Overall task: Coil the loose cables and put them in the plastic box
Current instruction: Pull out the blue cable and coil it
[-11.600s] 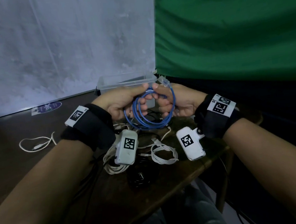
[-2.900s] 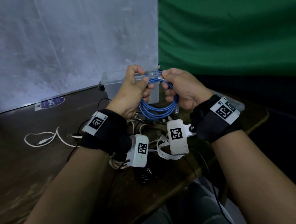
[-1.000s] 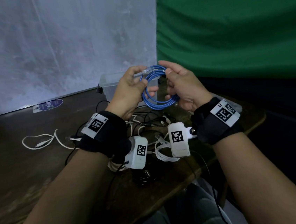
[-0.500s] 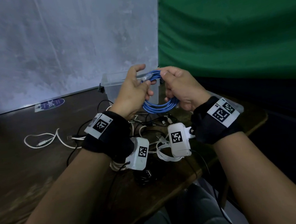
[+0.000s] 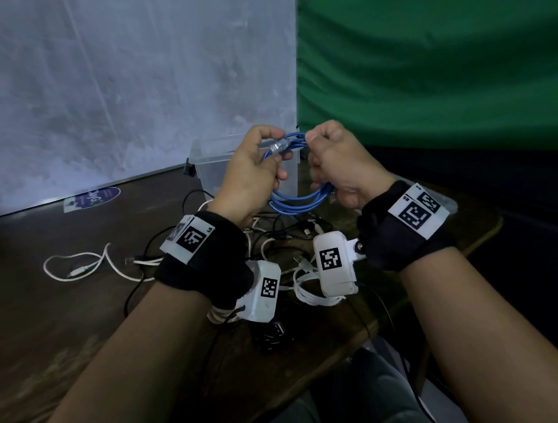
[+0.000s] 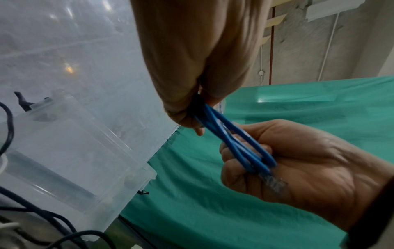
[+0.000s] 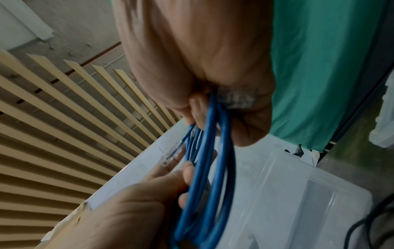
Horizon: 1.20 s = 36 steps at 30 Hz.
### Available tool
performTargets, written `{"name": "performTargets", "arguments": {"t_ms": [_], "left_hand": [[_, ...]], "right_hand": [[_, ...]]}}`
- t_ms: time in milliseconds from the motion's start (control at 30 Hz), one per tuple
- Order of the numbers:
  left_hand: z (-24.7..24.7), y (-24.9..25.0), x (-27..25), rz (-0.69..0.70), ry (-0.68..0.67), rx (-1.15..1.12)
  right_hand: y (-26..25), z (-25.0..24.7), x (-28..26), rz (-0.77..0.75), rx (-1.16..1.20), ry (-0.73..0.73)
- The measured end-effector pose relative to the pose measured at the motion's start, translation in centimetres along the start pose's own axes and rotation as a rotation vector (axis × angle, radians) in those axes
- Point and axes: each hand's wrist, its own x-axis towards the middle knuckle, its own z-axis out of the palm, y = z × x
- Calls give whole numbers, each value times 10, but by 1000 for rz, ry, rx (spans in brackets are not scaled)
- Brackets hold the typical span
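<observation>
Blue cable [image 5: 298,199] looped in several turns, clear plug [image 5: 276,147].

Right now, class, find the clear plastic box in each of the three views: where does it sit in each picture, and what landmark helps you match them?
Head view: the plastic box stands upper centre, behind the left hand.
Left wrist view: it fills the lower left.
Right wrist view: it lies lower right, under the right hand.
Shared landmark: the blue cable coil that both hands hold.
</observation>
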Motion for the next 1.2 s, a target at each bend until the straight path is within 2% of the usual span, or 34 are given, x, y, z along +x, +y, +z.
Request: {"name": "performTargets", "arguments": {"t_ms": [200, 500, 667, 833, 1033, 1200], "left_hand": [[1, -3, 1, 1, 16, -12], [0, -4, 3, 27, 129, -15], [1, -5, 4, -8, 111, -7], [0, -3, 3, -69, 87, -60], [2, 0, 0, -113, 72, -72], [3, 0, -1, -78, 101, 2]], "right_hand": [[4, 1, 1, 35, 50, -20], [6, 0, 4, 30, 22, -51], [4, -1, 2, 9, -13, -77], [4, -4, -2, -74, -44, -147], [9, -7, 2, -172, -170, -5], [9, -7, 2, -214, -174, -53]]}}
